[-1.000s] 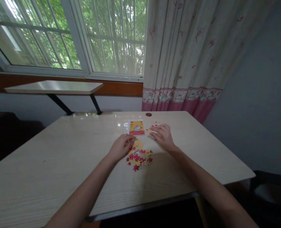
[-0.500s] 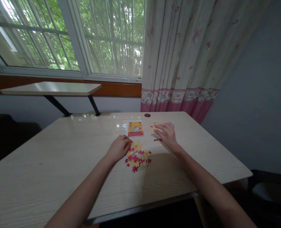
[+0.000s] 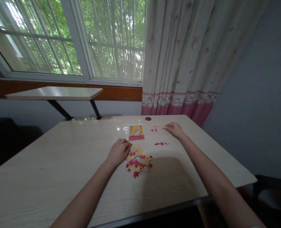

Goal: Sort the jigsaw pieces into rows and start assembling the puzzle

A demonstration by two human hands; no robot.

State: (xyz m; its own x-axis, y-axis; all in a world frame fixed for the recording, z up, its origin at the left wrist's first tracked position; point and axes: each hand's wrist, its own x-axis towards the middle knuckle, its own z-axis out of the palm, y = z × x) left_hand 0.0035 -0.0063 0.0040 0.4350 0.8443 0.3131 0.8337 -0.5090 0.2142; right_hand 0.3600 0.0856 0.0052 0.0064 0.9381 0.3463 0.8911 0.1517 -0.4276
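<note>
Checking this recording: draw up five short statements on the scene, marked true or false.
1. The left hand is at the edge of the pile of puzzle pieces. True.
2. The pile of puzzle pieces is entirely yellow. False: it also has red pieces.
3. The right hand is to the right of the picture card. True.
4. The picture card lies on the pile of puzzle pieces. False: it lies beyond it.
5. A curtain hangs right of the window. True.
</note>
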